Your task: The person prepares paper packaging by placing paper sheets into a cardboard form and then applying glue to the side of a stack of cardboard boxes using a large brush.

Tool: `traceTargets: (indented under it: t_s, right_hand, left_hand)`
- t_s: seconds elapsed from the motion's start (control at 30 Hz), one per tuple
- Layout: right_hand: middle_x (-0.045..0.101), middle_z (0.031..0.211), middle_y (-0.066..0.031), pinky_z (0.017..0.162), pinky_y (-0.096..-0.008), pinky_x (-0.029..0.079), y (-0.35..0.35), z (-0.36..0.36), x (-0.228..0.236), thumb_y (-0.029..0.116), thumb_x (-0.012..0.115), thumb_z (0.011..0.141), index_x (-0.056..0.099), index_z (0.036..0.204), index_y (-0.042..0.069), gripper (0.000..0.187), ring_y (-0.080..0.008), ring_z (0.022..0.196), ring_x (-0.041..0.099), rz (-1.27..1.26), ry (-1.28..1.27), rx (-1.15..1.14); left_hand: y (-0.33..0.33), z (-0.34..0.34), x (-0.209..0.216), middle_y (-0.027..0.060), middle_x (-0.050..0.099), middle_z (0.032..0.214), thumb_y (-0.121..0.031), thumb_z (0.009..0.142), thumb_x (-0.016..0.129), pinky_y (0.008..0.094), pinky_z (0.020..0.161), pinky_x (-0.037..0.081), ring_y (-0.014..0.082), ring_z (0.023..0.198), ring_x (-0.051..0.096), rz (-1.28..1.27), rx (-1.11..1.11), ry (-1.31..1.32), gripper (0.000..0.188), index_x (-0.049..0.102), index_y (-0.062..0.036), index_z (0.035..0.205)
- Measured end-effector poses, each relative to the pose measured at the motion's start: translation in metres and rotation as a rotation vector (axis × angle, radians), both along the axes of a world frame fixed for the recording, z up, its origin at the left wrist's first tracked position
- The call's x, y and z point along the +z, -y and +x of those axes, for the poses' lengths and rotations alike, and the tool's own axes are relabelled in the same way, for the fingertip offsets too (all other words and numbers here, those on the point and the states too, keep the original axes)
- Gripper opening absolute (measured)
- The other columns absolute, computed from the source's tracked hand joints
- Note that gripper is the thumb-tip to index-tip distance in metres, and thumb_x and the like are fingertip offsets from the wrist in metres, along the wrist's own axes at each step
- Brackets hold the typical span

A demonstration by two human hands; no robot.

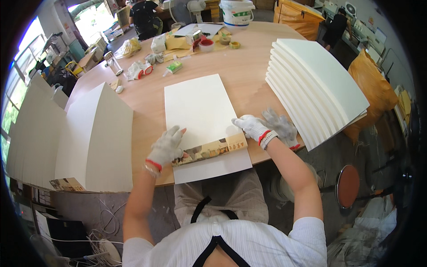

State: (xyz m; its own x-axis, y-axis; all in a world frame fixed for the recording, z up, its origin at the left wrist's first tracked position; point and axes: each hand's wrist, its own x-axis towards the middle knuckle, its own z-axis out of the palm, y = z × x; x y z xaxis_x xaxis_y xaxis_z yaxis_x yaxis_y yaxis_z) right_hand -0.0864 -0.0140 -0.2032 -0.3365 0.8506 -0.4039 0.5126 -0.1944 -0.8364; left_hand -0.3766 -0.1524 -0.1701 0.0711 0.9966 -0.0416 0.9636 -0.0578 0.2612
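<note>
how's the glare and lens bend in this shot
Head view: daylight burns out the doorway, upper left; head view: the fisheye curves the tall white stack on the right, corners fall black; head view: the white sheet between the hands looks bright, nearly featureless.

Shows matt, coarse knitted cloth over the left grip [165, 147] and the right grip [252, 127]. Between both, looks like smooth, matt paper in the white sheet [200, 104], with a smooth printed finish on the patterned strip [213, 150]. Beneath, looks like smooth wood or wood-look laminate on the surface [255, 62], with a soft sheen. Left of the left grip, looks like matt paper or card in the white stack [82, 129]; right of the right grip, likewise in the fanned stack [322, 66]. Beyond both, looks like smooth plastic in the bucket [235, 14]; farther right, like creased, faintly shiny sheeting in the orange sack [370, 91].
</note>
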Motion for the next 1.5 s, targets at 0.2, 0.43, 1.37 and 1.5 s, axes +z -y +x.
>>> traceTargets:
  t_s: [0.2,0.43,1.37,1.5]
  right_hand:
    - [0.055,0.070,0.0002,0.050,-0.0264,0.041,-0.020,0.010,-0.014,0.041,0.064,0.088,0.063,0.083,0.004,0.038,-0.0103,0.058,0.050,-0.123,-0.290,0.011]
    - [0.066,0.086,-0.0088,0.063,-0.0286,0.054,-0.045,-0.030,-0.007,0.036,0.062,0.091,0.063,0.102,0.003,0.035,-0.0173,0.073,0.065,-0.386,-0.699,-0.186]
    - [0.062,0.076,-0.0089,0.048,-0.0298,0.051,0.110,-0.367,0.176,0.041,0.065,0.087,0.049,0.097,-0.001,0.047,-0.0167,0.053,0.058,0.329,-0.252,0.503]
    - [0.064,0.079,-0.0105,0.048,-0.0309,0.051,0.110,-0.374,0.173,0.050,0.063,0.087,0.048,0.100,-0.001,0.055,-0.0168,0.054,0.059,0.285,-0.212,0.513]
  left_hand:
    - [0.067,0.063,-0.043,0.0056,0.057,0.085,-0.034,0.087,0.068,0.0305,0.062,0.049,0.0191,0.072,0.055,-0.391,0.467,1.611,0.041,0.058,-0.0010,0.109]
    - [0.041,0.068,-0.050,-0.0040,0.039,0.058,-0.033,0.088,0.065,0.0210,0.038,0.034,0.0089,0.045,0.038,-0.476,0.955,2.313,0.030,0.046,-0.0154,0.072]
    - [0.224,-0.223,0.048,0.0245,0.022,0.153,-0.021,0.084,0.060,0.0345,0.109,0.031,0.0312,0.133,0.039,1.246,1.213,0.578,0.084,0.014,0.0049,0.149]
    - [0.221,-0.231,0.051,0.0242,0.022,0.153,-0.026,0.086,0.057,0.0338,0.113,0.024,0.0312,0.141,0.025,1.296,1.193,0.648,0.083,0.014,0.0064,0.148]
